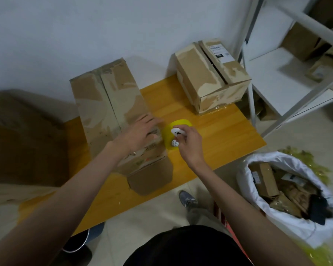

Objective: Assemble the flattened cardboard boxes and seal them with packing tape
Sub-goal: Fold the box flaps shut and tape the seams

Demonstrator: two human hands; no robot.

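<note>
Head view: your right fingers (183,138) curl round a small white tool (176,131), pinching it just above the yellow tape roll (178,134), and a white bit hangs under it. Your right hand (190,145) sits over the roll's near edge, and the roll stands on the wooden table (219,131). Your left fingers (148,121) lie straight and spread, pressing flat on the top of the long box (112,104) near its right edge, just beside the roll. Your left hand (140,134) grips nothing. That box lies lengthwise on the table with its centre seam showing and an end flap (152,179) hanging loose past the near table edge. A second box (211,75), taped and labelled, stands at the far right of the table, well apart from your hands. A bigger box (17,135) fills the left side. On the floor to your right, a white bag (288,198) holds cardboard scraps, and a white shelf rack (288,64) stands behind it.
</note>
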